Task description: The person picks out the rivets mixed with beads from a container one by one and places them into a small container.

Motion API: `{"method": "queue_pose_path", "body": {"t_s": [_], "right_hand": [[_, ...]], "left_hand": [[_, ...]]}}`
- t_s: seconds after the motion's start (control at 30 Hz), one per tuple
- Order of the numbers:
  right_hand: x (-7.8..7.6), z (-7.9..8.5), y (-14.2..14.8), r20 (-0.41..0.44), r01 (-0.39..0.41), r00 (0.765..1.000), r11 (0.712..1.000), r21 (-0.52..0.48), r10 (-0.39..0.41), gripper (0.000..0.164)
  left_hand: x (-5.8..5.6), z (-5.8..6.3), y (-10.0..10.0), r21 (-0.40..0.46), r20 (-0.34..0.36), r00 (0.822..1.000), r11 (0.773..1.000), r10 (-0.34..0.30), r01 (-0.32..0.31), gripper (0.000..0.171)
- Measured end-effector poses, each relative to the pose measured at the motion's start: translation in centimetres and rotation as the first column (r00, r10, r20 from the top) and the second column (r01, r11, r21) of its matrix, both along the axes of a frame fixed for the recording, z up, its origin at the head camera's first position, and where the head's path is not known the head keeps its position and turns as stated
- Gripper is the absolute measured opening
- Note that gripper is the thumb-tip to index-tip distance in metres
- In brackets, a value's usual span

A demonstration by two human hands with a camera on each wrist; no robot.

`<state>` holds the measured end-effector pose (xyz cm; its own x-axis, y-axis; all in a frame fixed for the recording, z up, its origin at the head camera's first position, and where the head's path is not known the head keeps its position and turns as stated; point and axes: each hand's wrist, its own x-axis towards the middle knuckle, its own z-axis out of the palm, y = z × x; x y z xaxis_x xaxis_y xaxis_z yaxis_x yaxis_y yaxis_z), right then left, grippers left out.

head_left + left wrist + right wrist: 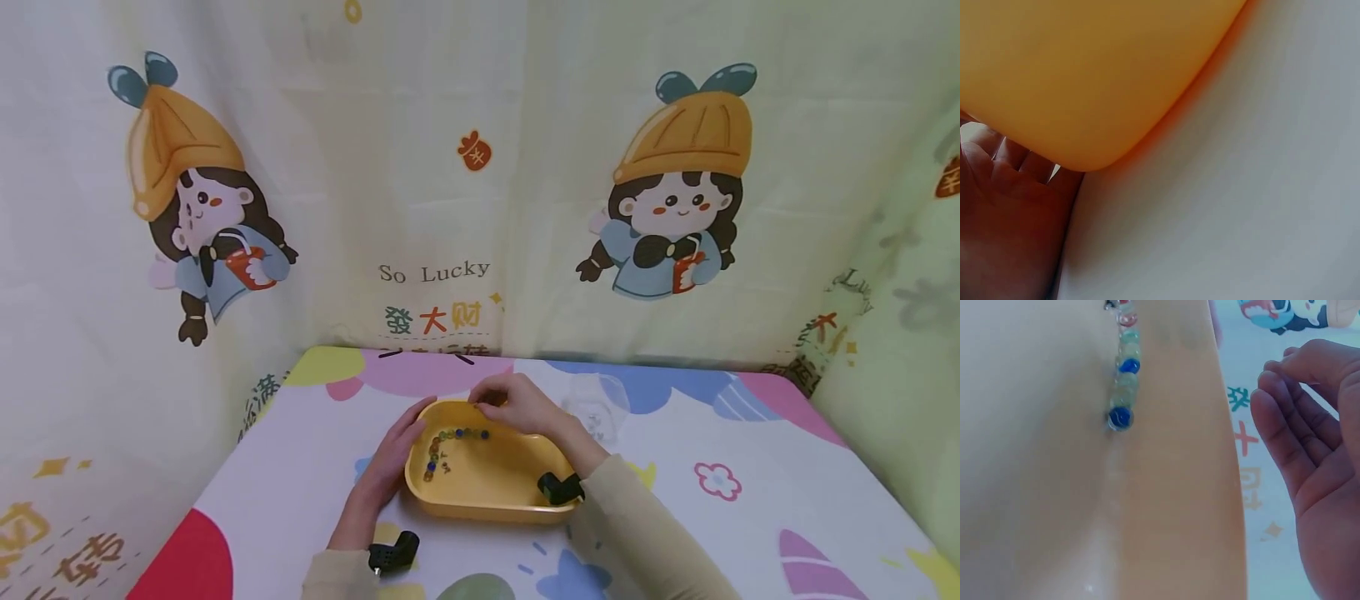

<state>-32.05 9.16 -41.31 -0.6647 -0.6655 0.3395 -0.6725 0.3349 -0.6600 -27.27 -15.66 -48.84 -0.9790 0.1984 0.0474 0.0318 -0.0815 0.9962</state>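
A yellow tray (487, 492) with raised sides lies in front of me. Inside, several coloured glass marbles (460, 433) form a bent row along the left and far sides. Small dark pieces (446, 467) lie near the left part of this row. My left hand (390, 458) rests against the tray's left side, fingers fairly straight; its wrist view shows the palm beside the yellow wall (1085, 94). My right hand (517, 400) is over the far rim, its thumb and fingertips brought together. In its wrist view, no object shows at the fingertips (1264, 403).
A clear plastic container (596, 404) with small pieces in it stands behind and right of the tray. The table (750, 450) has a printed cloth with coloured shapes. A patterned curtain (555, 208) hangs behind the table and at both sides.
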Motion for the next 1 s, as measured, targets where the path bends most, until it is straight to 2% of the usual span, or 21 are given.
{"method": "queue_pose_path", "body": {"t_s": [0.4, 0.7, 1.0], "right_hand": [[1.0, 2.5, 2.6, -0.041, 0.07, 0.997, 0.996, -0.054, -0.072, 0.014], [1.4, 2.5, 5.3, -0.042, 0.16, 0.986, 0.987, -0.021, -0.161, 0.014], [1.7, 2.4, 8.4, -0.04, 0.202, 0.978, 0.977, -0.065, -0.205, 0.014]], "left_hand": [[-0.1, 0.0, 0.1, -0.012, -0.003, 1.0, 1.0, 0.0, -0.001, 0.048], [0.0, -0.4, -0.1, -0.019, 0.004, 1.0, 1.0, 0.006, -0.006, 0.049], [0.0, -0.4, -0.1, -0.012, -0.009, 1.0, 1.0, 0.001, -0.001, 0.049]]}}
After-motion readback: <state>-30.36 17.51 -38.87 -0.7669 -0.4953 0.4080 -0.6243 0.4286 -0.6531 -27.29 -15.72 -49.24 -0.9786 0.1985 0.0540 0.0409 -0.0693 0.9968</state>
